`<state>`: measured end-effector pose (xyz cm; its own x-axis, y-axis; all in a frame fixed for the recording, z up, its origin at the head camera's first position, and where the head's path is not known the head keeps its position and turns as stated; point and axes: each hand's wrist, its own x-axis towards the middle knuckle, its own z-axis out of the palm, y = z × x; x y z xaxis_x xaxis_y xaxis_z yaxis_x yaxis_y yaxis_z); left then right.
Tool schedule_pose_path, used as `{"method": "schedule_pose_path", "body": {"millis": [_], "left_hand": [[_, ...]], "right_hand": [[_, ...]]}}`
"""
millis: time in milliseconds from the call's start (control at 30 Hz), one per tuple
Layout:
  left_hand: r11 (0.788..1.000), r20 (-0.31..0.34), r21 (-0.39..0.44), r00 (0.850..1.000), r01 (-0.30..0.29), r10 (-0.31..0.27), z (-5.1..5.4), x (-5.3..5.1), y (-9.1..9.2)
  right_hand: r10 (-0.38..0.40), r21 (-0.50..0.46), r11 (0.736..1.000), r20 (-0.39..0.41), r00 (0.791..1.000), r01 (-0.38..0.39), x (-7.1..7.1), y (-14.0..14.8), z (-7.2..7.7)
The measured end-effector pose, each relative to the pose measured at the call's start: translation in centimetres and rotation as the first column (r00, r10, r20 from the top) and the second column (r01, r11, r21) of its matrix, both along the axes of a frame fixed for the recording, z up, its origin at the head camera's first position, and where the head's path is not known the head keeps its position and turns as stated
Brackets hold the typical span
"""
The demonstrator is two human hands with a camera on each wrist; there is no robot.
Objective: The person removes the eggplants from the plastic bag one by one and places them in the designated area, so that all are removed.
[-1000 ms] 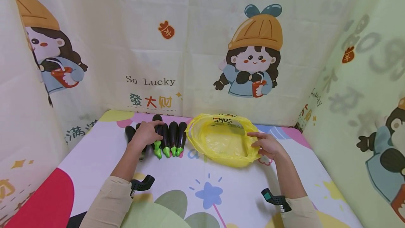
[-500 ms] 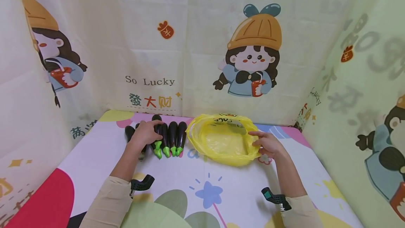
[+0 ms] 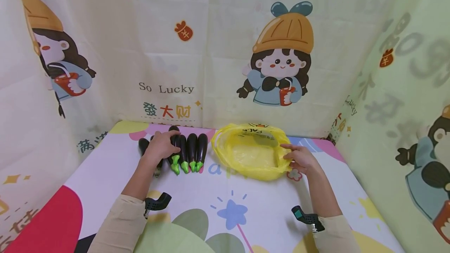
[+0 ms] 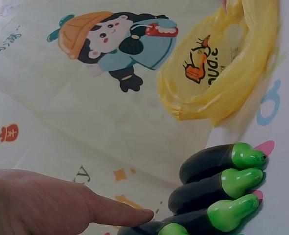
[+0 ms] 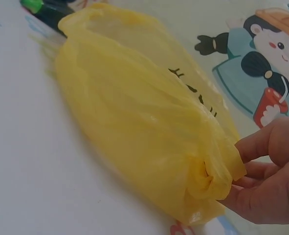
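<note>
My left hand (image 3: pixel 159 146) reaches over a row of dark purple eggplants and grips one eggplant (image 3: pixel 175 158) with a green stem end. In the left wrist view a straight finger of that hand (image 4: pixel 61 208) lies along it; the other fingers are hidden. More eggplants (image 3: pixel 191 151) lie side by side to its right, and others are partly covered by the hand on the left. A yellow plastic bag (image 3: pixel 251 171) with a wide-open mouth rests on the table. Its right rim is pinched by my right hand (image 3: pixel 301 158), bunching the film in the right wrist view (image 5: pixel 210 181).
The table carries a colourful printed cloth (image 3: pixel 260 210). Pale printed curtains (image 3: pixel 225 69) enclose it at the back and on both sides. A black camera mount (image 3: pixel 158 201) sits on the left wrist and another mount (image 3: pixel 307 218) on the right one.
The bag's left rim has shifted a little to the right, away from the eggplants, along with my right hand. My left hand has stayed on the eggplant.
</note>
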<state>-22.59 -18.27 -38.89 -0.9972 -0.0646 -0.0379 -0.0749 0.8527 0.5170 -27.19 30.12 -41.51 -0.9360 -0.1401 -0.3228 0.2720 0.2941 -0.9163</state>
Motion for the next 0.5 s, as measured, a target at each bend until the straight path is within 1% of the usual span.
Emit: {"method": "schedule_pose_path", "body": {"millis": [100, 333, 500], "left_hand": [[1.0, -0.006, 0.002, 1.0, -0.001, 0.001, 0.2, 0.1, 0.0], [1.0, -0.024, 0.011, 1.0, -0.012, 0.012, 0.9, 0.5, 0.0], [1.0, -0.068, 0.013, 0.998, -0.01, 0.011, 1.5, 1.1, 0.3]], "right_hand": [[-0.017, 0.003, 1.0, -0.011, 1.0, 0.017, 0.0, 0.2, 0.0], [-0.066, -0.025, 0.998, -0.025, 0.998, 0.065, -0.2, 0.5, -0.2], [-0.064, -0.024, 0.998, -0.015, 0.998, 0.064, -0.1, 0.6, -0.2]]}}
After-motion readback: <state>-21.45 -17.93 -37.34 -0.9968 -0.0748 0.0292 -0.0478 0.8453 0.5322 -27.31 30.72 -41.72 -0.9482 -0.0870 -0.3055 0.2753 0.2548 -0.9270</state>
